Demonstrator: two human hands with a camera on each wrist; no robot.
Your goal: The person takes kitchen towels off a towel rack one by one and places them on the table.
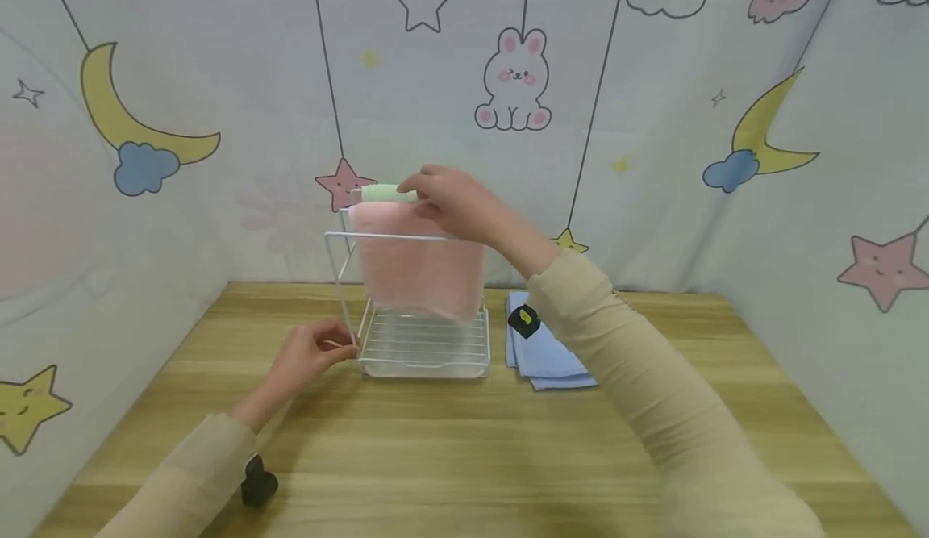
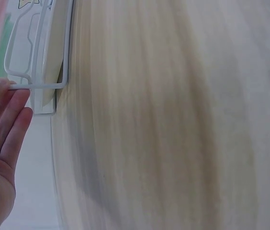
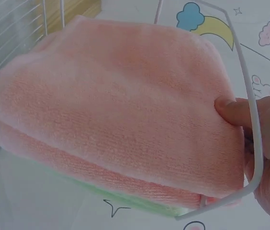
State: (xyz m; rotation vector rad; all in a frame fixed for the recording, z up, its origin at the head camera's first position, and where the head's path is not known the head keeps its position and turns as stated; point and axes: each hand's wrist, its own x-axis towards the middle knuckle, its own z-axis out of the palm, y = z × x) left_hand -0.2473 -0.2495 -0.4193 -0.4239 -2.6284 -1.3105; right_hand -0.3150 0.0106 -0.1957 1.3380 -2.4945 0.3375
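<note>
A white wire rack (image 1: 426, 343) with a tray at its base stands on the table. My left hand (image 1: 312, 352) pinches the rack's left wire low down between thumb and fingers, also seen in the left wrist view. Inside the rack's upper frame hangs a folded pink towel (image 1: 421, 268), with a pale green towel (image 1: 385, 193) behind it at the top. My right hand (image 1: 457, 203) is at the towels' upper edge. In the right wrist view its thumb presses the pink towel (image 3: 120, 105) from the front, while its other fingers are largely hidden behind a rack wire and the cloth.
Folded light blue cloths (image 1: 551, 356) lie on the table just right of the rack, partly behind the right forearm. The wood-grain table (image 1: 435, 457) stretches in front. Printed fabric walls (image 1: 435, 102) enclose the back and both sides.
</note>
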